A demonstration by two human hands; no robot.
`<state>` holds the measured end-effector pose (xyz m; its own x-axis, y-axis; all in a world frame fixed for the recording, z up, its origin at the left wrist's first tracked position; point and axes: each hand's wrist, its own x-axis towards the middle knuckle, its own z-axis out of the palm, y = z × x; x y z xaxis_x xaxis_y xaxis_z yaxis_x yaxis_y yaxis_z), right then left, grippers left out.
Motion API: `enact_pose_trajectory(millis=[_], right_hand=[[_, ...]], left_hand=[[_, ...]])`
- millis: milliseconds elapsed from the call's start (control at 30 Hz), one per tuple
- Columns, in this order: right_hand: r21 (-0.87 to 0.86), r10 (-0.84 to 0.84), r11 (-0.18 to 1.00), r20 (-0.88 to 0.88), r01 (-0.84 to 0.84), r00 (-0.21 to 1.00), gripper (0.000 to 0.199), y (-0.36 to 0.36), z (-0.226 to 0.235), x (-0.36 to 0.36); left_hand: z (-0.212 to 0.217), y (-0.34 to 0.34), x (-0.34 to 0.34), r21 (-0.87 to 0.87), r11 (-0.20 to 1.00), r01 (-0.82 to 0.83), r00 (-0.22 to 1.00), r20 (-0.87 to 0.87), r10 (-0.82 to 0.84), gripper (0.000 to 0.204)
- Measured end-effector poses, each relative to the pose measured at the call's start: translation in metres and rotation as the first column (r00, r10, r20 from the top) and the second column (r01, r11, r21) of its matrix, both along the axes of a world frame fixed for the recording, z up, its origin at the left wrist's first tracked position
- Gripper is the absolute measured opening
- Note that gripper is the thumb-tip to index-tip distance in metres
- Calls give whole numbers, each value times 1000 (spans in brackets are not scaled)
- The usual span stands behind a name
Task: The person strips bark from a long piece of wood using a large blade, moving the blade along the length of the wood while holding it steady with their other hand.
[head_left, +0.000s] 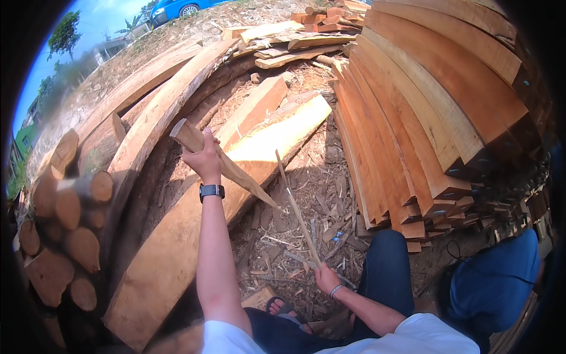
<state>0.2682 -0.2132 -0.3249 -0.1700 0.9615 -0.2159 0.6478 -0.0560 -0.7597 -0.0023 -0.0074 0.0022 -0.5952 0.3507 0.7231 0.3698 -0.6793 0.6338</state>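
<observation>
My left hand, with a watch on its wrist, is closed round the thick upper part of a wooden stake. The stake tapers to a pointed end that slants down to the right, over a long thick plank lying on the ground. Low at the centre, my right hand grips the lower end of a thin wooden stick. That stick tilts up and to the left, its top close to the plank's right edge and apart from the stake.
Tall stacked sawn beams stand at the right, ends toward me. Cut logs are piled at the left beside long timbers. Wood chips litter the ground. A blue backpack-like bundle sits lower right; a blue car is far off.
</observation>
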Motion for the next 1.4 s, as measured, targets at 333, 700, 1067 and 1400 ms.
enact_pose_trajectory(millis=[333, 700, 1067, 1400], right_hand=[[-195, 173, 967, 34, -163, 984, 38, -4, -31, 0], [-690, -384, 622, -681, -370, 624, 34, 14, -43, 6], [149, 138, 978, 59, -145, 989, 31, 7, -70, 8], [65, -72, 995, -26, 74, 997, 35, 4, -29, 0]], left_hand=[[3, -4, 4, -43, 999, 32, 999, 13, -32, 19], [1, 2, -1, -66, 997, 43, 999, -17, -44, 18], [1, -2, 1, -52, 998, 23, 1000, 22, -22, 17], [0, -6, -1, -34, 999, 6, 1000, 25, -5, 17]])
